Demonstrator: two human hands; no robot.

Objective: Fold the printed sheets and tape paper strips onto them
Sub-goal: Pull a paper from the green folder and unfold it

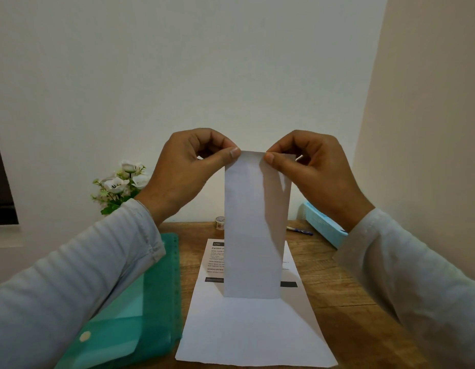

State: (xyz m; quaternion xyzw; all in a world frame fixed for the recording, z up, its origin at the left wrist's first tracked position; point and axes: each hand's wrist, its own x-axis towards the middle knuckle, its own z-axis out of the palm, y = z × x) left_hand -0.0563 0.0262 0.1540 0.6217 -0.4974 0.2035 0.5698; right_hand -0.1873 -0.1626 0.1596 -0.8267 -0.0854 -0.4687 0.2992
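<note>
Your left hand [183,171] and right hand [319,174] are both raised in front of you, each with a tight grip on the top edge of the paper strip [255,230]. The left grip is a pinch: the thumb [225,155] lies flat along the strip's top left corner, and the other fingers are curled in behind it. The right grip mirrors it at the top right corner, with the thumb tip [273,159] pressed onto the paper and the fingers bunched behind. Neither grip is open by more than the thickness of the paper.

The strip hangs upright from your fingers, long and white, blank on the side facing you. A crease or fold runs down its right part. Its lower edge sits over the middle of the printed sheet [252,328]; you cannot tell whether it touches.

That sheet lies flat on the wooden tabletop [337,288], straight ahead of you, with its printed text towards 12 o'clock and its blank half towards 6.

Seen from the sheet:
- A green plastic folder [140,315] lies just beside it at 8 o'clock, under your left sleeve.
- A tape roll [220,222] stands at 12 o'clock, partly behind the strip.
- A pen [300,231] lies at 1 o'clock.
- A pale blue box [324,225] lies at 2 o'clock, against the wall.
- White flowers [122,182] stand at 10 o'clock.
</note>
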